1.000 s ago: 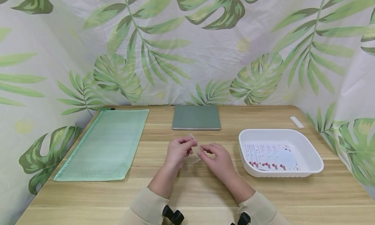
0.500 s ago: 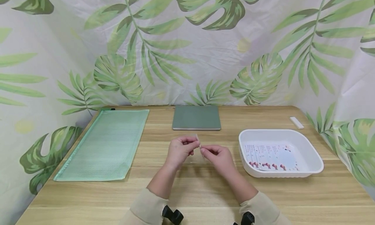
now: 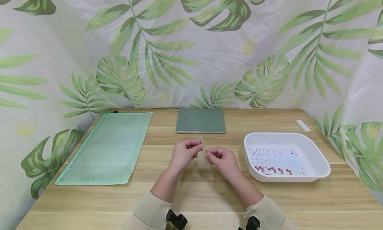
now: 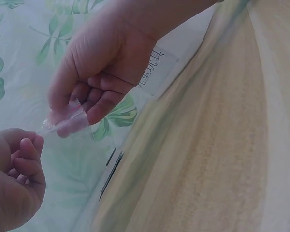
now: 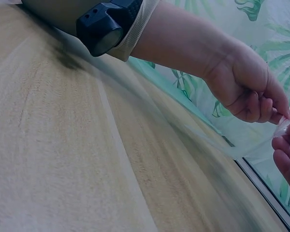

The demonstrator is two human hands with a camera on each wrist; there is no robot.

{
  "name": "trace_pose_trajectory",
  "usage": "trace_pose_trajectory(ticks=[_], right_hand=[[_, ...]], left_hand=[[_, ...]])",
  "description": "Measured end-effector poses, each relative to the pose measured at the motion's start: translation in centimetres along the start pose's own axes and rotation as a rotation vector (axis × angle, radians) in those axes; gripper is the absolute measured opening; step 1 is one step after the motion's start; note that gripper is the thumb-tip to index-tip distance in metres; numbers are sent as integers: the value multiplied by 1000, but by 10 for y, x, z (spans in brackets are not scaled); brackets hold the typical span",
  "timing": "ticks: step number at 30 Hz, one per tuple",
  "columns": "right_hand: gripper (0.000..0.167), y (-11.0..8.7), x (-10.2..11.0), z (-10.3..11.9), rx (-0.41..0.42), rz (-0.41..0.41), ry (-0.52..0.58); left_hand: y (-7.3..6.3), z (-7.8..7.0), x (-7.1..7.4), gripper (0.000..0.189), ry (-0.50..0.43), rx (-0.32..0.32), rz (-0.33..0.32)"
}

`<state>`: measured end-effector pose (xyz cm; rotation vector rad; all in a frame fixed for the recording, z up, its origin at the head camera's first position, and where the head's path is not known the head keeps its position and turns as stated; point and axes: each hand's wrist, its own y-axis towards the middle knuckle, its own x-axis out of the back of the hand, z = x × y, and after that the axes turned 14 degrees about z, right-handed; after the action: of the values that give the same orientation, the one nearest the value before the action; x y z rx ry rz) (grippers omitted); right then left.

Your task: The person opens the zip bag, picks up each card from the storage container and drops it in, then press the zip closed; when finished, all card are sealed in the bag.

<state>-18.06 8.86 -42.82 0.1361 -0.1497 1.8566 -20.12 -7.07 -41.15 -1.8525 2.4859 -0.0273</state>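
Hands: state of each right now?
Left hand: closed, pinching a clear plastic piece.
Right hand: closed, pinching the same piece.

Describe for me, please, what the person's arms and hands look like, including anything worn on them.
The left hand and right hand are ungloved. Plain beige sleeves end well short of the hands. A small black device sits at each sleeve; the left one shows a blocky body with a rounded end.

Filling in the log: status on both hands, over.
Left hand and right hand both pinching. Clear plastic piece between them, above the table. Nothing seen in the way; white tray to the right.
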Motion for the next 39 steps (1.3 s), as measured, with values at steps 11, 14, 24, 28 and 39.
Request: trace_pose_trajectory(ticks=[11, 14, 24, 28, 39], right_hand=[[23, 1, 3, 1, -59, 53, 36], [23, 2, 4, -1, -70, 32, 65], [27, 8, 17, -4, -111, 0, 160], [27, 6, 20, -2, -130, 16, 148], [25, 5, 17, -1, -116, 1, 145]], left_hand=[[2, 5, 1, 22, 76, -9, -20], [3, 7, 4, 23, 94, 9, -29], [4, 5, 22, 20, 150, 116, -41], [2, 1, 26, 20, 163, 125, -16], [-3, 3, 16, 60, 461, -126, 113]])
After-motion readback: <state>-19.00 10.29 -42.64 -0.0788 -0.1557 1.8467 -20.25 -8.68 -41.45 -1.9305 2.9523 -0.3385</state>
